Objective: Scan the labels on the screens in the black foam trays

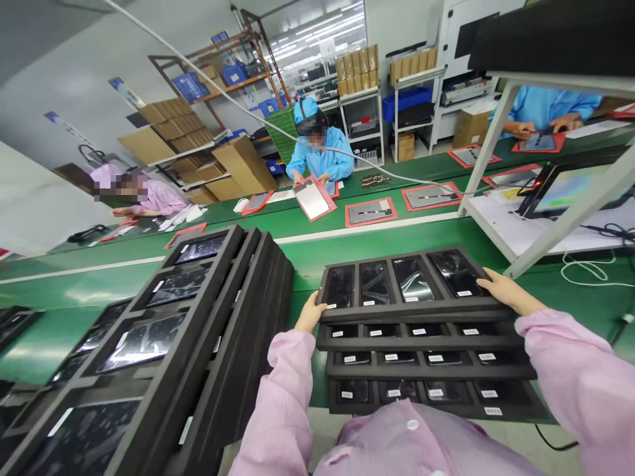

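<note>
A black foam tray (387, 309) with a row of several dark glass screens (414, 277), each bearing a small white label, lies on top of a stack in front of me. My left hand (309, 313) grips its left end, the fingers partly hidden by the edge. At the opposite end, my right hand (506, 291) is closed on the same tray, its thumb over the rim. Beneath it, more foam trays (421, 342) holding labelled screens are stepped toward my body. The lowest carries a white tag (493, 411) at its front right corner.
To the left rises a tall stack of black foam trays (268, 317) with larger screens. A green conveyor (342, 243) crosses behind, carrying panels on red mats (370, 211). A white metal stand (526, 254) with a monitor (570, 188) stands right. Co-workers (322, 149) sit opposite.
</note>
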Action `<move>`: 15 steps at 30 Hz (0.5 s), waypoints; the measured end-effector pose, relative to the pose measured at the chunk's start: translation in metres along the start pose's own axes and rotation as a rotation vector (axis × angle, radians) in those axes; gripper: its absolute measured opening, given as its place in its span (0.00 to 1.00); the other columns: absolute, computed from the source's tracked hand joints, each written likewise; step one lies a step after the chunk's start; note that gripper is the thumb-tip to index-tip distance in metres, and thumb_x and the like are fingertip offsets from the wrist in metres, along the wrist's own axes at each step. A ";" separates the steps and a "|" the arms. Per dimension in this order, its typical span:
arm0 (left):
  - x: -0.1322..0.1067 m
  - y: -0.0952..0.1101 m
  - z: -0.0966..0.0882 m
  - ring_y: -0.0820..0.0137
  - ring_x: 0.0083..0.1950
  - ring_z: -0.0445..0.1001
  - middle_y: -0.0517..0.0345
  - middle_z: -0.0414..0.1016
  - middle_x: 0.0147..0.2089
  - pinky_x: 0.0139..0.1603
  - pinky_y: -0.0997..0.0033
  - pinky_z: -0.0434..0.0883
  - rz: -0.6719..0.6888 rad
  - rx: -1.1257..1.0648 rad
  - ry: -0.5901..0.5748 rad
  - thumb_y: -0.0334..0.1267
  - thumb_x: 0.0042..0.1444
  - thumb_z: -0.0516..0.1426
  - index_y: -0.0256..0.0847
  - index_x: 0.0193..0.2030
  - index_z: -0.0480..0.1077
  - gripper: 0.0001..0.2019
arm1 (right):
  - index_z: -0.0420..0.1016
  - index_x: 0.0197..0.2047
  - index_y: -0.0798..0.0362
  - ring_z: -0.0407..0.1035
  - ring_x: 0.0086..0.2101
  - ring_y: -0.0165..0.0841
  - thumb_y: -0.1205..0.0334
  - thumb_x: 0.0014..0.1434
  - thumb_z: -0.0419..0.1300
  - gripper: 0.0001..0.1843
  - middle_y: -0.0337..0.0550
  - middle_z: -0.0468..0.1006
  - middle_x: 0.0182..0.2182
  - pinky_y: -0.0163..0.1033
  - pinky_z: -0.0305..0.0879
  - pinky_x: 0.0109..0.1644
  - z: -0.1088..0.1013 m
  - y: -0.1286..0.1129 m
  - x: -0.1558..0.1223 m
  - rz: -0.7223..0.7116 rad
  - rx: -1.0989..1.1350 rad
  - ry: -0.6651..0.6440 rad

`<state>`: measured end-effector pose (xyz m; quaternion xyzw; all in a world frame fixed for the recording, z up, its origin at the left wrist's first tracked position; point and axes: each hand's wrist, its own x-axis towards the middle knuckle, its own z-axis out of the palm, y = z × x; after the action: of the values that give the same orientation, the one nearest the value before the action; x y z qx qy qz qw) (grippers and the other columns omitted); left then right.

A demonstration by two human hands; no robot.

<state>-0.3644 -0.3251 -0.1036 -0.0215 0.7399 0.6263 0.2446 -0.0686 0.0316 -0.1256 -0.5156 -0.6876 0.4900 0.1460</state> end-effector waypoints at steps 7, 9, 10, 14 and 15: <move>-0.026 -0.013 -0.002 0.70 0.21 0.66 0.61 0.69 0.20 0.24 0.74 0.61 -0.223 -0.160 -0.085 0.29 0.33 0.57 0.38 0.26 0.68 0.08 | 0.67 0.47 0.49 0.66 0.52 0.46 0.57 0.44 0.60 0.24 0.44 0.74 0.49 0.51 0.58 0.62 0.000 0.012 -0.036 0.050 0.153 -0.022; -0.031 -0.016 -0.002 0.71 0.20 0.65 0.60 0.68 0.19 0.24 0.74 0.62 -0.255 -0.187 -0.080 0.30 0.32 0.56 0.38 0.21 0.66 0.04 | 0.66 0.49 0.49 0.67 0.52 0.45 0.55 0.44 0.60 0.26 0.44 0.73 0.51 0.49 0.61 0.60 0.001 0.018 -0.043 0.070 0.216 -0.046; -0.033 -0.018 -0.003 0.72 0.20 0.64 0.60 0.67 0.18 0.23 0.74 0.62 -0.259 -0.200 -0.072 0.30 0.31 0.55 0.38 0.19 0.64 0.04 | 0.66 0.48 0.49 0.67 0.52 0.45 0.55 0.44 0.60 0.26 0.44 0.73 0.51 0.48 0.62 0.59 0.001 0.020 -0.045 0.081 0.244 -0.057; -0.042 -0.027 -0.006 0.73 0.22 0.66 0.62 0.67 0.18 0.25 0.76 0.63 -0.236 -0.255 -0.048 0.30 0.30 0.55 0.40 0.17 0.62 0.05 | 0.66 0.48 0.47 0.66 0.53 0.45 0.55 0.42 0.63 0.28 0.42 0.73 0.52 0.48 0.61 0.60 0.000 0.026 -0.046 0.115 0.317 -0.085; -0.044 -0.029 -0.007 0.72 0.23 0.66 0.62 0.68 0.18 0.26 0.75 0.64 -0.233 -0.266 -0.046 0.30 0.30 0.56 0.40 0.17 0.62 0.05 | 0.67 0.48 0.47 0.65 0.54 0.45 0.55 0.42 0.64 0.27 0.41 0.73 0.51 0.47 0.59 0.62 -0.001 0.026 -0.047 0.117 0.324 -0.084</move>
<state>-0.3183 -0.3502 -0.1128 -0.1248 0.6372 0.6864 0.3275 -0.0335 -0.0078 -0.1322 -0.5034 -0.5739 0.6232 0.1698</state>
